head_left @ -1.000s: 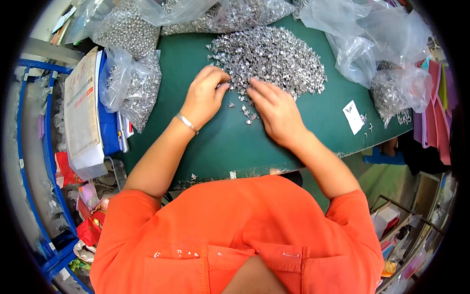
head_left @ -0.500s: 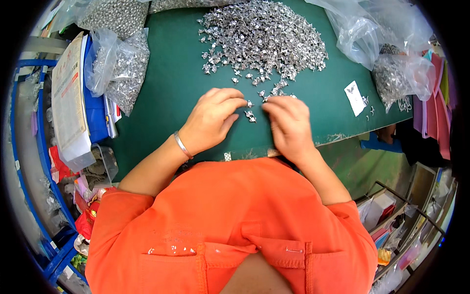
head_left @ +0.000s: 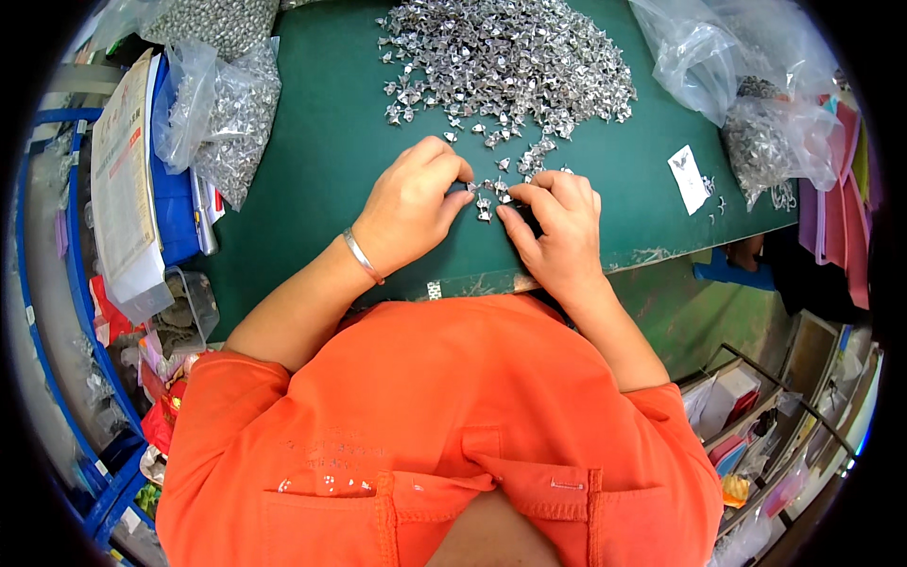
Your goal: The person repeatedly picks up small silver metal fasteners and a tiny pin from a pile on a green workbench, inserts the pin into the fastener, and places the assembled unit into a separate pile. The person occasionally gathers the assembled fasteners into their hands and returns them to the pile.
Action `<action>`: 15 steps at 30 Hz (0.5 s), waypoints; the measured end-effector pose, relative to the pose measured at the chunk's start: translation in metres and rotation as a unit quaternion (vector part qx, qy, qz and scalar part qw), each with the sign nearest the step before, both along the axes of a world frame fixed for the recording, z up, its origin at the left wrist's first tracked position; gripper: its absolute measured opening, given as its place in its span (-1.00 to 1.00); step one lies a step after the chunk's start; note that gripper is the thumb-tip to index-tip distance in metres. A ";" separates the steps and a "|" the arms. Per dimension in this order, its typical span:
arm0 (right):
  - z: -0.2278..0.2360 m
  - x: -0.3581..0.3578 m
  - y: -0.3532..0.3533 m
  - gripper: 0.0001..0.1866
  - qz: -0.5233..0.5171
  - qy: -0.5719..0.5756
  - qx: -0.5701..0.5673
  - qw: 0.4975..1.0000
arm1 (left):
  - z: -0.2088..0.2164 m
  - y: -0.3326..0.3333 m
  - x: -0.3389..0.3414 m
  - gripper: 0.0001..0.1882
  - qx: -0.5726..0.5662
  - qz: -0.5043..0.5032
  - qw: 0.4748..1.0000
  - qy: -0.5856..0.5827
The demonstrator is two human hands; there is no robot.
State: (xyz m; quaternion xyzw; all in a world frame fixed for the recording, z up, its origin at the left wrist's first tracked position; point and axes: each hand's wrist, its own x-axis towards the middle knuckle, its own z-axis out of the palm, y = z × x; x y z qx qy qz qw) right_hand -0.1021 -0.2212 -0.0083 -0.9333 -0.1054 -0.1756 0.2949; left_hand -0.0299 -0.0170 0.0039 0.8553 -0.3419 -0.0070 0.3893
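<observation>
Small silver metal pieces (head_left: 485, 205) lie in a little cluster on the green tabletop (head_left: 331, 132), between my two hands. My left hand (head_left: 408, 208), with a silver bangle (head_left: 362, 255) at the wrist, pinches one piece between thumb and forefinger at the cluster's left side. From the right, my right hand (head_left: 565, 227) has its thumb and forefinger closed around another piece at the cluster's edge. A big heap of the same silver pieces (head_left: 510, 66) spreads beyond my hands, with a few strays trailing toward me. Their exact shape is too small to make out.
Clear plastic bags of metal parts (head_left: 236, 123) stand at the left, beside papers (head_left: 128, 180) on a blue holder. Another filled bag (head_left: 756, 151) is at the right, near a white card (head_left: 688, 180). A shelf rack (head_left: 756, 406) stands lower right.
My right thumb and forefinger have come in to the small cluster and closed on a piece. My left fingertips have closed on a piece too. The view has shifted slightly.
</observation>
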 end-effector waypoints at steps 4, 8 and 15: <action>-0.003 0.001 0.000 -0.77 0.006 -0.027 0.018 0.999 | 0.006 0.006 -0.003 -0.83 -0.021 0.011 0.999 0.034; -0.002 -0.011 -0.005 -0.79 0.040 -0.052 0.063 0.996 | 0.024 0.015 -0.016 -0.83 -0.013 -0.045 0.996 0.075; 0.005 -0.025 -0.006 -0.82 0.083 -0.008 0.092 0.992 | 0.019 0.029 -0.030 -0.88 -0.013 -0.032 0.996 0.084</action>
